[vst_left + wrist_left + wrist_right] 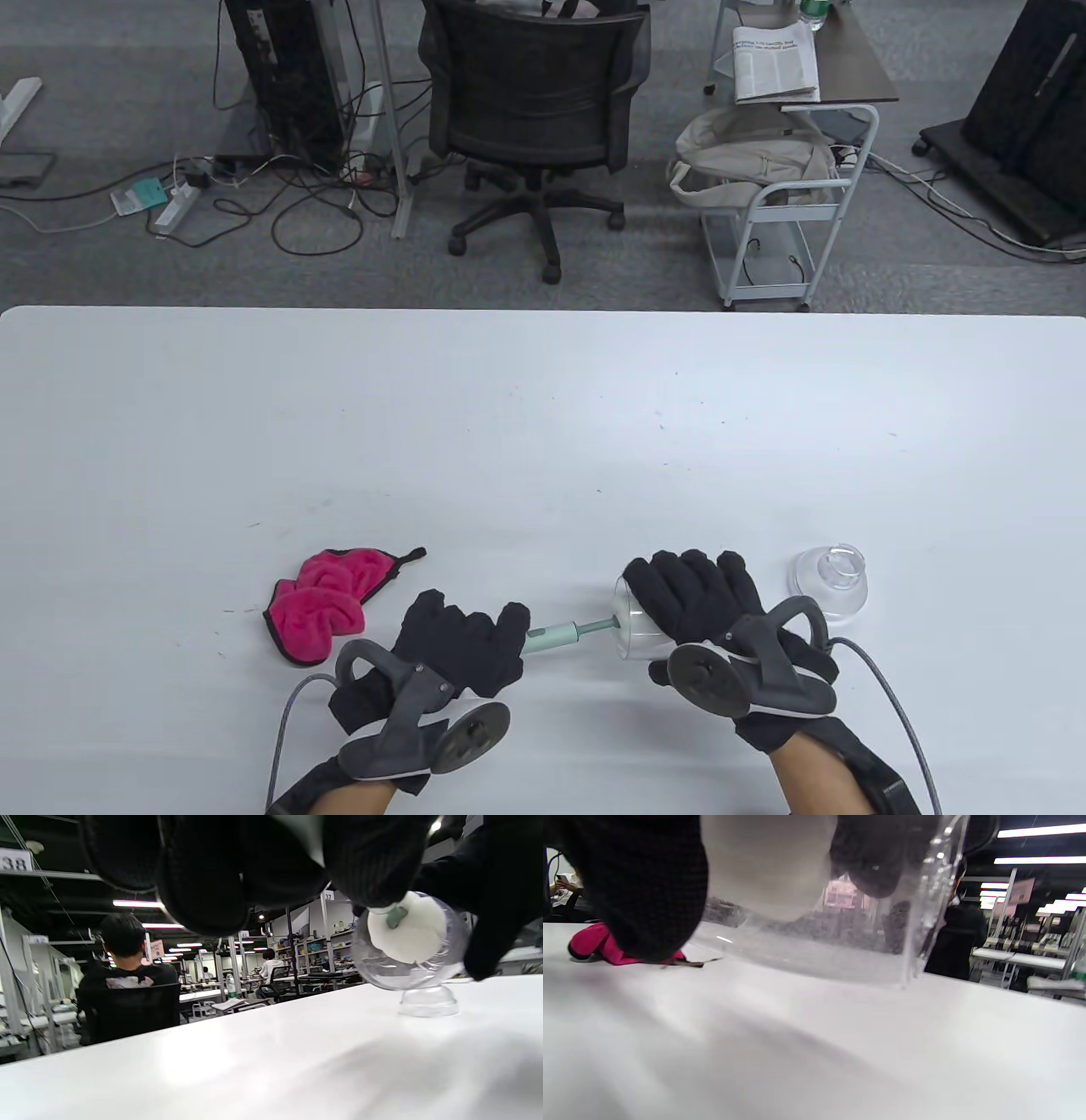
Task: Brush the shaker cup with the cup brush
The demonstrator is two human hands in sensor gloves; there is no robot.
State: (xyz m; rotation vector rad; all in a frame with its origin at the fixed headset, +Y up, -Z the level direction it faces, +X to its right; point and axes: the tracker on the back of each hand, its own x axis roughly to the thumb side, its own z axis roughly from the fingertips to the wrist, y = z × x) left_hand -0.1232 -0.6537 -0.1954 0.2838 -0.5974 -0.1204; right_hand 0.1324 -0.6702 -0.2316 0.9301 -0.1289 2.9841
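Observation:
My right hand grips a clear shaker cup held on its side just above the table, mouth facing left. My left hand grips the pale green handle of the cup brush; its shaft runs right into the cup's mouth. In the left wrist view the brush's white sponge head sits inside the cup, with my left fingers across the top. In the right wrist view the cup's clear wall fills the upper middle, with the white sponge inside and my right fingers around it.
A clear domed lid stands on the white table right of my right hand; it also shows in the left wrist view. A pink cloth lies left of my left hand, also in the right wrist view.

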